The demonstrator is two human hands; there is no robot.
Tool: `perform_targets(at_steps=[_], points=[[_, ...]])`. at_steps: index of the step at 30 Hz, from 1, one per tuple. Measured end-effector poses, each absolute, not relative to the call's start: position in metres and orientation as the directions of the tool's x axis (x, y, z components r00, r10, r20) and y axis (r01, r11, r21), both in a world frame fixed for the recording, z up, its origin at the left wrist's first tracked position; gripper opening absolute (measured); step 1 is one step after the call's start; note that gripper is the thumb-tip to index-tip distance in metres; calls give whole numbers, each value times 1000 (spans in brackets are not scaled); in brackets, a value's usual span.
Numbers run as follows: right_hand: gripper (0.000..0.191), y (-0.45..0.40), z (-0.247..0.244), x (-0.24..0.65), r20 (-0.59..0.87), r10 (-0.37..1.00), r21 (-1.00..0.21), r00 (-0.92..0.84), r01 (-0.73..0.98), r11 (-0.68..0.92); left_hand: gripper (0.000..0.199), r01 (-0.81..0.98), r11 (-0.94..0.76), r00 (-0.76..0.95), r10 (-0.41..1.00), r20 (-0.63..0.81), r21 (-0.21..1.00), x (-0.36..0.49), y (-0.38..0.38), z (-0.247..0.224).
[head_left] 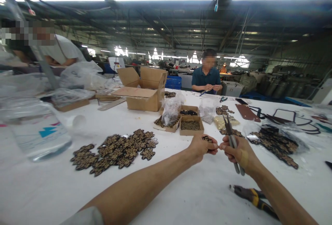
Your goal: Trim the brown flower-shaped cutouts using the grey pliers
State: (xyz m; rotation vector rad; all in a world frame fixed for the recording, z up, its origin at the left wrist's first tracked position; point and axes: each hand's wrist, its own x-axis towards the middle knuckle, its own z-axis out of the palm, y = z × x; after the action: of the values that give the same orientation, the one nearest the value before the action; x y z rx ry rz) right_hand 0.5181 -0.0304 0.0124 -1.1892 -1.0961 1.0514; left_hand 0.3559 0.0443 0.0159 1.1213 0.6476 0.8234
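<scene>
Right of the frame's centre, your left grip [203, 147] holds a partly hidden tan-and-black patch [206, 138]; your right grip [238, 151] holds grey-handled metal pliers [230, 133] over the white worktop [192, 194].

No readable text or numbers.

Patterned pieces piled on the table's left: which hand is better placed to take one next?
Probably the left hand: it is nearer that pile of patterned pieces. It holds a patterned piece, though. The right hand is farther off and grips a grey-handled tool.
</scene>
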Motion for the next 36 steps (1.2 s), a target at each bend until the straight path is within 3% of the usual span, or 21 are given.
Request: perform_targets(at_steps=[7, 13, 20, 26, 32, 36], points=[[45, -31, 12, 513, 90, 978, -991, 186, -81, 107, 37, -266, 287, 569, 817, -90, 920, 353, 45, 18], [49, -29, 9, 511, 126, 973, -992, 196, 10, 126, 35, -263, 376, 580, 798, -166, 889, 353, 44, 16], [53, -31, 14, 509, 142, 953, -989, 266, 77, 126, 34, -269, 298, 528, 841, -119, 916, 356, 37, 17], [49, -30, 8, 511, 167, 958, -986, 231, 22, 167, 31, -256, 257, 509, 855, -97, 932, 358, 34, 21], [49, -32, 14, 516, 116, 986, -985, 122, -116, 130, 26, -194, 286, 581, 804, -125, 939, 353, 36, 29], [49, -37, 20, 519, 83, 996, -989, 43, -117, 87, 17, -98, 206, 633, 768, -99, 974, 352, 39, 32]])
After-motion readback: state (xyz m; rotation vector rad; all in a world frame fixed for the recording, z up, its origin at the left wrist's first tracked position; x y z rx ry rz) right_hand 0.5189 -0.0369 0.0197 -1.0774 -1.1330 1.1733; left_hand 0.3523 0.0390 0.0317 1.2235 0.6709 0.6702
